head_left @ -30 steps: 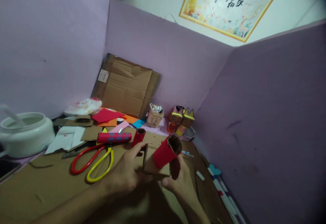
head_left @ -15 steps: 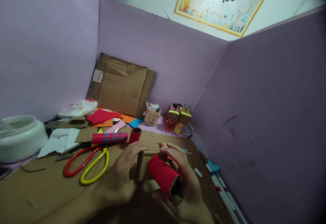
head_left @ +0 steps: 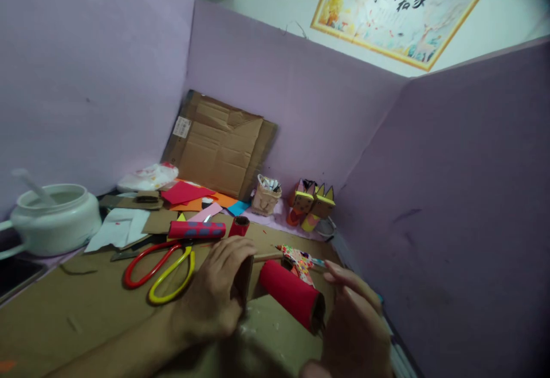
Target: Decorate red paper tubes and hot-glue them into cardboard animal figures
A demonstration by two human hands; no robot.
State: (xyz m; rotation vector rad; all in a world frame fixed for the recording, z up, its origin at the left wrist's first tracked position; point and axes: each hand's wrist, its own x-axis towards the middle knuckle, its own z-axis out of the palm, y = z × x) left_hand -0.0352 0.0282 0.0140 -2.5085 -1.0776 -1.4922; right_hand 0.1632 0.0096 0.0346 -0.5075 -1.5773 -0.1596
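Observation:
My left hand [head_left: 217, 292] is wrapped round a brown cardboard piece [head_left: 243, 278] near the middle of the table. To the right of that piece lies a red cardboard tube [head_left: 292, 295], its open end toward me. My right hand [head_left: 354, 321] is beside the tube's open end, fingers apart, with nothing seen in it. Behind the tube a patterned, multicoloured item [head_left: 301, 260] lies on the cardboard surface. Scissors with red and yellow handles [head_left: 172, 275] rest left of my left hand. Behind them are a red tube with purple patches [head_left: 197, 229] and a short red tube [head_left: 239, 226].
A white pot [head_left: 58, 223] stands at the far left. Coloured paper [head_left: 184, 192] and a small basket [head_left: 266, 196] are at the back, near two eared cardboard figures [head_left: 313, 203]. Flattened cardboard [head_left: 223, 143] leans on the purple wall [head_left: 292, 80].
My right hand has let go of the red tube and moved right, uncovering the patterned item. My left hand stays at the cardboard piece. The camera view has shifted.

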